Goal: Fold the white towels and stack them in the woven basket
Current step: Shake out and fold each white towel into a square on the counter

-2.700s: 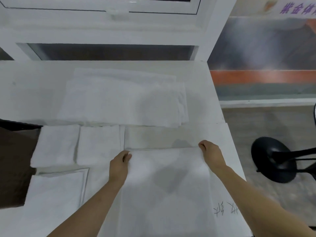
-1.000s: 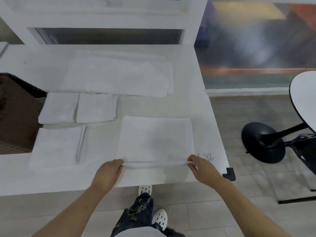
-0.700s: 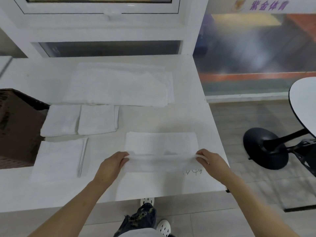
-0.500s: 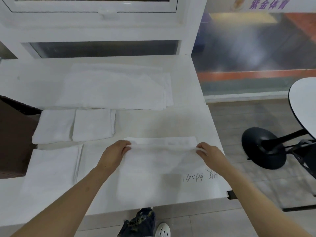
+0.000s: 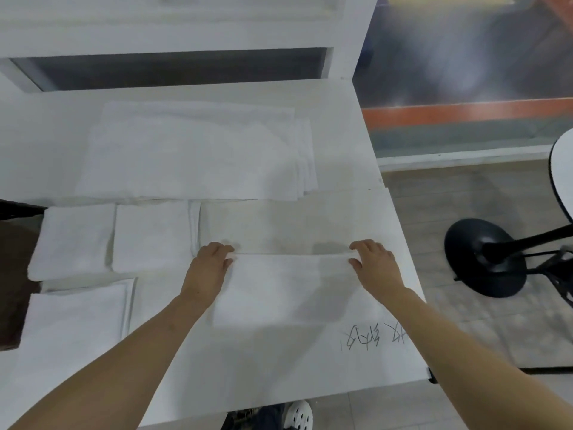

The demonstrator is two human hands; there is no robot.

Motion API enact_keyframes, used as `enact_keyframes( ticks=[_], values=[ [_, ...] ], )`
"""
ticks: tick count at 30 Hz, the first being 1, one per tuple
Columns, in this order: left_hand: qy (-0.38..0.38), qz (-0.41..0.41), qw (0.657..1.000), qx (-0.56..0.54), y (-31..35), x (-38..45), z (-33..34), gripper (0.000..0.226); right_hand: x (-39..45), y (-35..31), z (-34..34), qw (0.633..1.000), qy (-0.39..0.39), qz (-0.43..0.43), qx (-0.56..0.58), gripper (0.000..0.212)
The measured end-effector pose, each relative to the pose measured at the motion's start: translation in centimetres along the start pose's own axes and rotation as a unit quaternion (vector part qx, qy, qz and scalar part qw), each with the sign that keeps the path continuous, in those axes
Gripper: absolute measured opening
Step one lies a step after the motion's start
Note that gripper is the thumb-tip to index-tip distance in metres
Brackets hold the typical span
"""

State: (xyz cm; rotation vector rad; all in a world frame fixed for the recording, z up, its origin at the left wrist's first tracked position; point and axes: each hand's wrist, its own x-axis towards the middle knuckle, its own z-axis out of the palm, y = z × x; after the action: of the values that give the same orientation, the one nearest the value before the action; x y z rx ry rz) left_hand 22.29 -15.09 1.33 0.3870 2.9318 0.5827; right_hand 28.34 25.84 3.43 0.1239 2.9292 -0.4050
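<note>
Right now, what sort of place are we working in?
Probably a shop or gym front room, not a home: a white table by a large street-facing window, a pedestal table base on the floor, and stacks of white towels.

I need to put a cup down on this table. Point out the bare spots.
Bare table lies between the big towel pile and the towel being folded, and at the near edge by the scribbled writing. The left side is crowded with folded towels beside the basket.
</note>
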Motion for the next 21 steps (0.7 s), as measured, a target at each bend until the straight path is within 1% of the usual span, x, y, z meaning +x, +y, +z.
enact_keyframes(
  ticks=[1, 3, 6, 8, 9, 11, 14, 16, 18, 21],
  values=[
    [0.013, 0.009, 1.000, 0.021, 0.1, -0.3, 0.4, 0.022, 0.1, -0.4, 0.6, 1.000, 0.014, -0.016, 0.003, 0.029],
    [0.021, 0.042, 0.998, 0.052, 0.7, -1.5, 1.1, 0.023, 0.2, -1.6, 1.9, 0.998, 0.014, -0.064, 0.009, 0.033],
    [-0.023, 0.086, 0.993, 0.073, 1.9, -4.1, 2.6, 0.040, 0.8, -3.1, 3.7, 0.989, -0.033, -0.147, 0.001, 0.040],
    [-0.062, 0.108, 0.987, 0.097, 2.3, -5.5, 3.9, 0.044, 1.2, -3.7, 4.7, 0.981, -0.078, -0.177, -0.016, 0.046],
    [-0.077, 0.114, 0.984, 0.112, 2.4, -6.0, 4.6, 0.046, 1.2, -3.8, 5.0, 0.979, -0.096, -0.178, -0.022, 0.048],
    [-0.088, 0.111, 0.981, 0.133, 2.4, -6.3, 5.3, 0.048, 1.0, -4.0, 5.2, 0.979, -0.111, -0.166, -0.031, 0.050],
    [-0.074, 0.079, 0.984, 0.144, 3.0, -5.7, 5.5, 0.049, -0.2, -4.2, 4.8, 0.985, -0.109, -0.131, -0.042, 0.049],
    [-0.061, 0.038, 0.987, 0.144, 3.8, -5.3, 5.2, 0.050, -1.5, -4.7, 4.6, 0.989, -0.114, -0.090, -0.033, 0.048],
    [-0.047, -0.015, 0.989, 0.138, 4.8, -5.1, 4.9, 0.046, -2.9, -5.1, 4.7, 0.991, -0.125, -0.048, -0.012, 0.048],
    [-0.037, -0.080, 0.990, 0.110, 6.4, -5.4, 4.9, 0.045, -4.9, -5.5, 5.2, 0.989, -0.142, -0.020, 0.027, 0.049]
  ],
)
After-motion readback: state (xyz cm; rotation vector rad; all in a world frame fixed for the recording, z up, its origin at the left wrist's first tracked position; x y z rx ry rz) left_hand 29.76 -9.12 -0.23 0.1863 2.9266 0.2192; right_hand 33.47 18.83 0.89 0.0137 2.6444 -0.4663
